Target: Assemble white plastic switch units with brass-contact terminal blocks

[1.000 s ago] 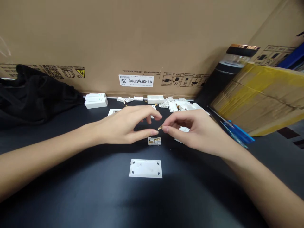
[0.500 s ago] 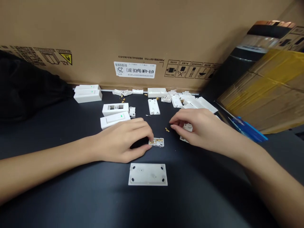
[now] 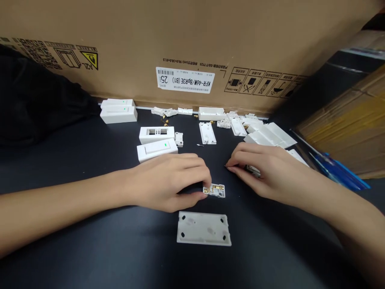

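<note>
My left hand (image 3: pixel 174 180) pinches the left end of a small white holder (image 3: pixel 219 193) with brass-coloured metal pieces inside, low over the dark table. To the right, the thumb and fingertips of my right hand (image 3: pixel 258 164) are pressed together at the table, with a tiny dark tip showing between them; most of that piece is hidden. Under the right palm, a white part (image 3: pixel 253 170) shows partly. Nearer to me lies a flat white plate (image 3: pixel 203 228) with holes at its corners.
White switch housings (image 3: pixel 157 149) stand beyond my left hand. Farther back are white plates (image 3: pixel 207 133), small metal bits (image 3: pixel 165 121) and white covers (image 3: pixel 270 134). A large cardboard box (image 3: pixel 126 48) walls off the back; a blue packet (image 3: pixel 343 172) lies right.
My right fingertips have closed where the small brass piece lay, and that piece is now mostly hidden. The whole view has shifted a little, while my left hand keeps its hold.
</note>
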A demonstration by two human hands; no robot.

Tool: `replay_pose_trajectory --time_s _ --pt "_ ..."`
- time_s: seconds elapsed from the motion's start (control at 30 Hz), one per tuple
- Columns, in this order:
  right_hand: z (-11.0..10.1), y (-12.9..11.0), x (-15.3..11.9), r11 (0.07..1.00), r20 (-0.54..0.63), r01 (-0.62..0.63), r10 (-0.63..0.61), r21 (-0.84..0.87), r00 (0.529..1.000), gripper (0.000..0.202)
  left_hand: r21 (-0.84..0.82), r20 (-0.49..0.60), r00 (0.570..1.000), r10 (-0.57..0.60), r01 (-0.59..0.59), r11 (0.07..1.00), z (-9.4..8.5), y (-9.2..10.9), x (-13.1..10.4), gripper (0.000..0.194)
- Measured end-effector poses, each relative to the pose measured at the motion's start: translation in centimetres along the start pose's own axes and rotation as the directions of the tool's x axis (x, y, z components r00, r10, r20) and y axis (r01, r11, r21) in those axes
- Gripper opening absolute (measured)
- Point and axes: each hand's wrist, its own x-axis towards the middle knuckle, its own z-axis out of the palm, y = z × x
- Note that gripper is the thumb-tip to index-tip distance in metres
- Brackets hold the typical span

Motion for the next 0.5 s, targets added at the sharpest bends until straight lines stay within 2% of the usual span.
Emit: replay_pose_trajectory --time_s 0.13,0.23,0.3,0.4,0.5 --pt "0.1 -0.3 0.0 0.998 0.028 -0.039 0.041 -0.039 0.999 0.018 -0.007 0.000 1.000 -0.017 0.017 1.000 -0.1 0.0 0.0 0.012" --pt "-0.2 -1.1 0.1 0.999 -0.021 -0.035 0.035 -0.003 0.999 0.013 -0.010 -0.044 0.998 -0.040 0.040 0.999 -0.1 0.3 0.0 0.022" --pt "-0.4 -1.9 0.2 0.999 -0.068 -0.001 0.003 0.037 0.998 0.011 -0.031 -0.151 0.986 -0.065 0.061 0.998 0.0 0.7 0.2 0.023" --pt "-0.6 -3.4 0.2 0.994 -0.127 0.094 -0.087 0.054 0.988 0.013 -0.093 -0.344 0.933 -0.107 0.080 0.992 0.4 1.3 0.6 0.017" --pt "-0.5 -4.4 0.2 0.985 -0.161 0.170 -0.163 0.025 0.973 0.018 -0.142 -0.445 0.887 -0.120 0.062 0.988 0.6 1.8 0.9 0.010"
